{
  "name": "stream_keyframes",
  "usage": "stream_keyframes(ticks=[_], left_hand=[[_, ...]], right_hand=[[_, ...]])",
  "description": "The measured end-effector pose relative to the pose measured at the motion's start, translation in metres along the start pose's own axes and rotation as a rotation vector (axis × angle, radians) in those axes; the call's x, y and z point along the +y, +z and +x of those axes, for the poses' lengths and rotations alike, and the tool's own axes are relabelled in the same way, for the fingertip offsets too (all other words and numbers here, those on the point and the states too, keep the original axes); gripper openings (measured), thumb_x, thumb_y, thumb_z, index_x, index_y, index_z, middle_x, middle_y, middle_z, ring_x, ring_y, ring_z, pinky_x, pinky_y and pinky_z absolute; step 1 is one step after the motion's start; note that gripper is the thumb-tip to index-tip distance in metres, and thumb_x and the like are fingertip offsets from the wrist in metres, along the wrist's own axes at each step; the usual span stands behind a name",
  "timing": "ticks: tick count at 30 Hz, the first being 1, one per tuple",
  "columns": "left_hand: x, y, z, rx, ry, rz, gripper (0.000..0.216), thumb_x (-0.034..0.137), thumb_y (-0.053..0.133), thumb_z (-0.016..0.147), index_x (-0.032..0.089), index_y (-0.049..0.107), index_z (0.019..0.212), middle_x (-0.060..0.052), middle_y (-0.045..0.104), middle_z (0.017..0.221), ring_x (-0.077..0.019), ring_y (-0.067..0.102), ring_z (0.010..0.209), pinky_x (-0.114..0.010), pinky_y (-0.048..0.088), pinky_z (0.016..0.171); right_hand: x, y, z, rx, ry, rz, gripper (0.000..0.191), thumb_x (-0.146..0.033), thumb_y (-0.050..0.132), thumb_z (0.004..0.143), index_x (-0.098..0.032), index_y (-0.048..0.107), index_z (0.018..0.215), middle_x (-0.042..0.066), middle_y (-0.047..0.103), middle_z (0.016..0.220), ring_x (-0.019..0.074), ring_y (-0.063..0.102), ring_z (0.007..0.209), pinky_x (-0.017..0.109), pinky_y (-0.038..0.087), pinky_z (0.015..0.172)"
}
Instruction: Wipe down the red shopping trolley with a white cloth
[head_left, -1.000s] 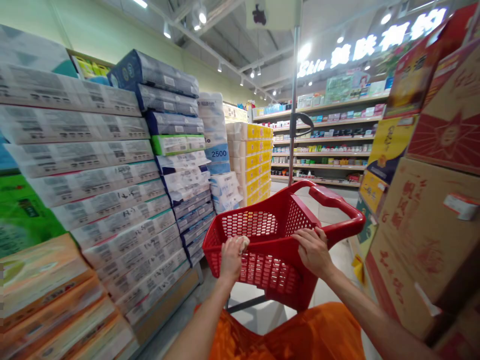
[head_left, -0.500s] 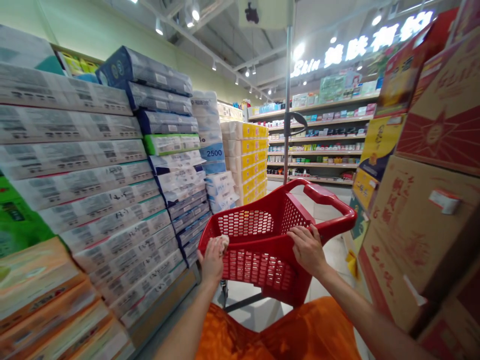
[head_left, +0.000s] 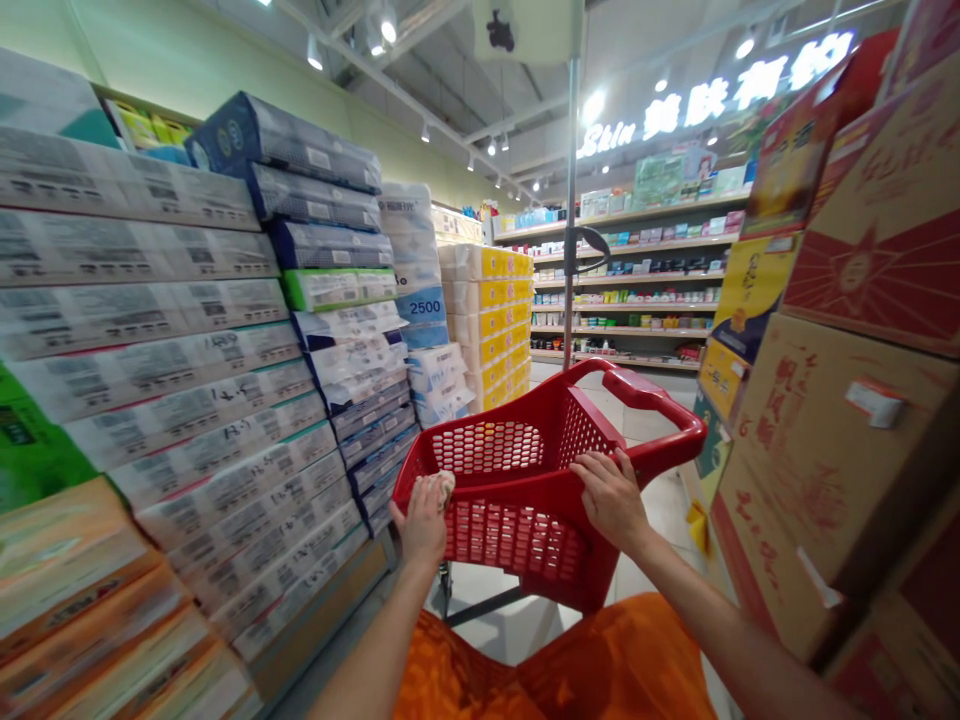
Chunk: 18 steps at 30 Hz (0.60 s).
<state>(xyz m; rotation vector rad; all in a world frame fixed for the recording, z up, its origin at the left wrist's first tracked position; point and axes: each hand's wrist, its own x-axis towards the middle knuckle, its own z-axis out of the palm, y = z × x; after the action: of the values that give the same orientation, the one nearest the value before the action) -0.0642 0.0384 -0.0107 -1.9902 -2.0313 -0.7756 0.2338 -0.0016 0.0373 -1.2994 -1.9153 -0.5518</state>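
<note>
In front of me stands a red plastic shopping cart (head_left: pixel 517 540) with a perforated basket, turned sideways so its handle points right. My left hand (head_left: pixel 421 515) is at the basket's left corner, fingers closed over a crumpled pale cloth (head_left: pixel 445 487) pressed on the rim. My right hand (head_left: pixel 609 492) grips the near rim close to the handle, fingers curled over the edge. From what shows, the basket's inside holds nothing; its bottom is partly hidden.
Stacked paper packs (head_left: pixel 217 390) rise on the left, with orange packs (head_left: pixel 97 590) below. Cardboard cartons (head_left: pixel 847 450) wall the right side. A metal pole (head_left: pixel 571 210) stands behind the cart. Stocked shelves (head_left: pixel 637 280) line the back. Pale floor tiles show under the cart.
The view has shifted slightly, so the surroundings sit a little further left. Both hands keep their places on the cart, which looks unchanged.
</note>
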Motion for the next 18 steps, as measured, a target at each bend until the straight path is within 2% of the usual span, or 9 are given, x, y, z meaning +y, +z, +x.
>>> stream_keyframes(ticks=[3, 5, 7, 11, 13, 15, 18], left_hand=[[0.05, -0.001, -0.003, -0.075, 0.19, -0.026, 0.047, 0.012, 0.026, 0.083, 0.027, 0.039, 0.125, -0.003, 0.04, 0.134, -0.0185, 0.03, 0.126, -0.056, 0.009, 0.103], [0.069, -0.003, -0.003, -0.102, 0.29, -0.048, 0.049, 0.011, 0.026, 0.082, 0.029, 0.038, 0.126, -0.001, 0.038, 0.135, -0.0173, 0.029, 0.126, -0.055, 0.009, 0.104], [0.063, -0.004, -0.003, -0.104, 0.291, -0.049, 0.049, 0.011, 0.026, 0.082, 0.029, 0.038, 0.126, -0.001, 0.038, 0.135, -0.0173, 0.03, 0.126, -0.055, 0.007, 0.104], [0.017, -0.007, 0.0, -0.047, 0.037, 0.027, 0.044, 0.016, 0.026, 0.084, 0.026, 0.04, 0.124, -0.004, 0.04, 0.134, -0.0204, 0.033, 0.124, -0.059, 0.008, 0.102], [0.011, -0.007, 0.0, -0.039, -0.016, 0.057, 0.043, 0.017, 0.026, 0.084, 0.025, 0.041, 0.124, -0.005, 0.04, 0.134, -0.0213, 0.032, 0.124, -0.059, 0.01, 0.102], [0.027, -0.006, -0.001, -0.055, 0.057, 0.047, 0.044, 0.017, 0.026, 0.084, 0.027, 0.041, 0.124, -0.003, 0.04, 0.134, -0.0205, 0.031, 0.125, -0.058, 0.01, 0.102], [0.069, -0.003, -0.003, -0.087, 0.258, -0.04, 0.046, 0.015, 0.026, 0.084, 0.029, 0.038, 0.126, -0.001, 0.038, 0.135, -0.0177, 0.03, 0.126, -0.055, 0.008, 0.104]], right_hand=[[0.0, -0.002, 0.001, -0.015, -0.008, 0.003, 0.036, -0.011, 0.042, 0.071, -0.019, 0.06, 0.102, 0.004, 0.06, 0.108, 0.0204, 0.047, 0.106, 0.041, 0.013, 0.103], [0.001, -0.004, 0.002, -0.029, -0.023, 0.0, 0.038, -0.01, 0.041, 0.071, -0.019, 0.06, 0.103, 0.003, 0.06, 0.109, 0.0206, 0.047, 0.107, 0.042, 0.013, 0.103], [0.001, -0.006, 0.002, -0.04, -0.031, -0.01, 0.039, -0.01, 0.041, 0.071, -0.019, 0.059, 0.103, 0.003, 0.06, 0.11, 0.0207, 0.046, 0.107, 0.042, 0.012, 0.103], [-0.001, -0.006, 0.002, -0.038, -0.025, -0.027, 0.039, -0.01, 0.041, 0.07, -0.019, 0.06, 0.103, 0.004, 0.059, 0.11, 0.0205, 0.046, 0.108, 0.042, 0.012, 0.103], [-0.001, -0.005, 0.002, -0.029, -0.012, -0.023, 0.038, -0.01, 0.041, 0.07, -0.019, 0.06, 0.102, 0.004, 0.06, 0.109, 0.0206, 0.046, 0.107, 0.042, 0.012, 0.103], [-0.002, -0.005, 0.003, -0.026, 0.0, -0.015, 0.037, -0.01, 0.041, 0.071, -0.019, 0.061, 0.102, 0.004, 0.06, 0.109, 0.0207, 0.047, 0.107, 0.042, 0.012, 0.103], [-0.001, -0.007, 0.003, -0.047, -0.005, -0.009, 0.038, -0.01, 0.041, 0.07, -0.019, 0.061, 0.102, 0.004, 0.06, 0.109, 0.0207, 0.046, 0.108, 0.042, 0.012, 0.103]])
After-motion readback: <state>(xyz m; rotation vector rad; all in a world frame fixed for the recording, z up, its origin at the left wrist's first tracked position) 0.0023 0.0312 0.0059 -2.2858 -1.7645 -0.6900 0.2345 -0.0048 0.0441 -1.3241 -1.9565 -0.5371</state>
